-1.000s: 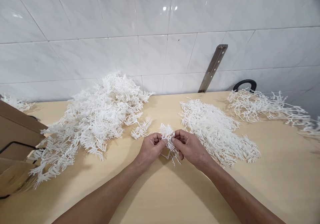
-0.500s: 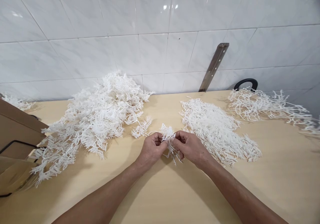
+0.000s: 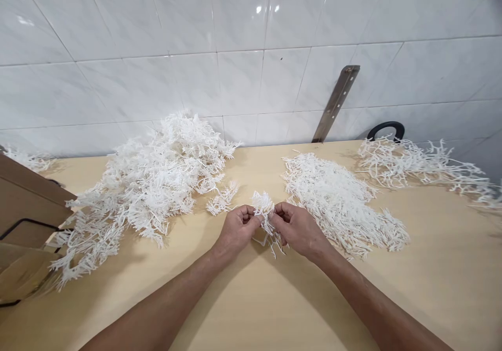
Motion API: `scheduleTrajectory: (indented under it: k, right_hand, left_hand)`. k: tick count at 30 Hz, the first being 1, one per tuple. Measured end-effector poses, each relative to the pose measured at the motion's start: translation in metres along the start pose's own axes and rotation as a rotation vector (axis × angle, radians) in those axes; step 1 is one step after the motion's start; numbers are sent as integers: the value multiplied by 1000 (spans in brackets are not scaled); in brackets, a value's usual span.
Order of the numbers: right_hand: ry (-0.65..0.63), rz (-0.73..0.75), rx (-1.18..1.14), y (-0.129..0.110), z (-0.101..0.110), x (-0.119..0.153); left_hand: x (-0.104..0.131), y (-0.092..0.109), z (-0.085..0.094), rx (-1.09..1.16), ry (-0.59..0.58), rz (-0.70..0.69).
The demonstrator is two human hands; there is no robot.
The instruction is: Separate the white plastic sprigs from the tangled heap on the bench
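Note:
Between my two hands is a small cluster of thin white branching strands (image 3: 263, 204), with loose ends hanging below. My left hand (image 3: 240, 231) is closed, its thumb and fingers pinching the cluster's left side. Opposite it, my right hand (image 3: 298, 229) pinches the right side with thumb and forefinger. Beyond my left hand lies a small loose piece (image 3: 223, 198) of the same white stuff. A big fluffy heap of white branching pieces (image 3: 157, 176) rises at the left, and a flatter pile of white strands (image 3: 341, 202) lies just past my right hand.
More open, twiggy white pieces (image 3: 419, 165) spread at the far right, near a black curved handle (image 3: 386, 126). A cardboard box (image 3: 29, 199) stands at the left edge. A metal bracket (image 3: 337, 102) leans by the tiled wall (image 3: 239, 87) behind the wooden table (image 3: 270, 309).
The cluster has turned slightly between my fingers and its top sits a little higher. Both hands stay nearly in place, and the piles look the same.

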State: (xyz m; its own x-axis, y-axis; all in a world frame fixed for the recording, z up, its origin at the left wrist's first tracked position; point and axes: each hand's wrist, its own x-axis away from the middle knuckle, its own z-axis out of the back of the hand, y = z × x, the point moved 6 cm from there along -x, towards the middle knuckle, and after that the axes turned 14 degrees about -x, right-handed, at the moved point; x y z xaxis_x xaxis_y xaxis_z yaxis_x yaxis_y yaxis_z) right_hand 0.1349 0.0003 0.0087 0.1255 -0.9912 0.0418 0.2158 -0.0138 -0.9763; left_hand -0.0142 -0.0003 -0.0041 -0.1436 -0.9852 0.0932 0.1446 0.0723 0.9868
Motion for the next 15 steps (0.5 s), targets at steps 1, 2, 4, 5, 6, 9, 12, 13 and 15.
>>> scheduleTrajectory:
  k: [1, 2, 4, 5, 6, 9, 12, 13, 15]
  right_hand:
    - [9, 22, 33, -2, 0, 0]
    - [19, 43, 61, -3, 0, 0]
    - [40, 71, 109, -5, 1, 0]
    - [50, 80, 133, -5, 1, 0]
    - [58, 89, 159, -5, 1, 1]
    - [78, 135, 246, -7, 1, 2]
    - [101, 250, 366, -11, -2, 3]
    - [107, 305, 412, -12, -4, 4]
    - [133, 417, 496, -16, -6, 4]
  left_hand:
    - [0, -1, 0, -15, 4, 5]
    - [-1, -2, 0, -32, 8, 9]
    - [-2, -3, 0, -64, 15, 13]
    - [-2, -4, 0, -77, 16, 15]
    - [-3, -5, -1, -87, 14, 18]
    - [-4, -6, -2, -89, 1, 21]
    - [-4, -6, -4, -63, -43, 24]
    - [-3, -5, -4, -61, -61, 24]
    - [-2, -4, -6, -79, -115, 24]
